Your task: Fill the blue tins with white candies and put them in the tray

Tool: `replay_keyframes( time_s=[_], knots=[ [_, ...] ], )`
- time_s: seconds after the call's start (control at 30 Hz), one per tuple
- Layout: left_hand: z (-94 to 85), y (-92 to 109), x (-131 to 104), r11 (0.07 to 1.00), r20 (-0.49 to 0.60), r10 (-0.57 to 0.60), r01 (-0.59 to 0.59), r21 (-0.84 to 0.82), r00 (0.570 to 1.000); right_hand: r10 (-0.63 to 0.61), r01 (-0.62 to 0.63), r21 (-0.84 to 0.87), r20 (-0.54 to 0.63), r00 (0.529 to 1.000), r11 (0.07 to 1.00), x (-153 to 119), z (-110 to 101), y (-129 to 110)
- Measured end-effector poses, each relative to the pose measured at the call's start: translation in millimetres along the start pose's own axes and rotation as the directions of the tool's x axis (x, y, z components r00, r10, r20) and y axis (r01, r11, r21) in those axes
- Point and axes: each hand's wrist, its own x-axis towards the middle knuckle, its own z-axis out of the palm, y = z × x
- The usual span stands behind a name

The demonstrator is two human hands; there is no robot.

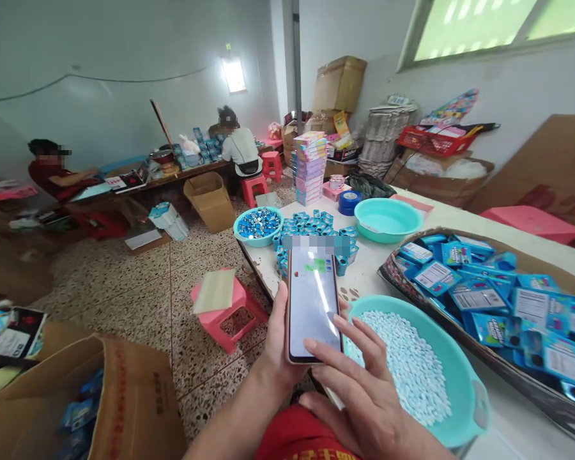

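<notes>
A smartphone point(311, 303) with a lit, mostly pale screen is held upright in front of me. My left hand point(280, 335) is wrapped round its lower left side. My right hand point(359, 377) is over the lower right of the phone, fingers spread, one fingertip at the bottom of the screen. Just right of the phone, partly behind my right hand, stands a turquoise basin point(467, 415) of small pale blue pieces point(412, 364). Beyond the phone, several small blue boxes point(311, 223) stand close together on the white table point(263, 262).
A carton tray of blue packets point(483, 287) is on the right. Farther back are a turquoise basin point(388, 217), a basin of shiny blue pieces point(259, 225) and stacked pink boxes point(310, 169). A pink stool point(227, 313) and an open carton point(134, 390) stand left. Two people sit at a far table.
</notes>
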Motion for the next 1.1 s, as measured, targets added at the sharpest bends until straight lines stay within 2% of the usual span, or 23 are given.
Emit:
replay_keyframes(
  time_s=[0.2,0.37,0.53,0.67,0.9,1.1],
  knots=[
    [3.3,11,10,1.000,0.053,-0.012,0.012,0.003,0.999,0.063,-0.068,-0.068,-0.067,0.996,0.995,-7,1,10],
    [4.6,15,16,0.998,0.056,-0.056,0.056,0.009,0.997,0.025,-0.036,-0.128,-0.087,0.996,0.991,-4,7,14],
    [-1.1,18,22,0.988,0.089,-0.150,0.153,-0.030,0.985,0.012,-0.022,-0.160,-0.067,0.998,0.987,2,8,16],
    [-7.8,19,29,0.976,0.070,-0.206,0.210,-0.064,0.976,0.017,-0.029,-0.195,-0.061,0.998,0.980,3,11,19],
    [-12.1,13,40,0.965,0.098,-0.255,0.259,-0.039,0.962,0.038,-0.054,-0.277,-0.062,0.997,0.959,-5,10,23],
    [-1.5,-2,42,0.960,0.154,-0.277,0.280,0.007,0.948,0.037,-0.060,-0.344,-0.073,0.997,0.937,-18,-5,22]
  ],
)
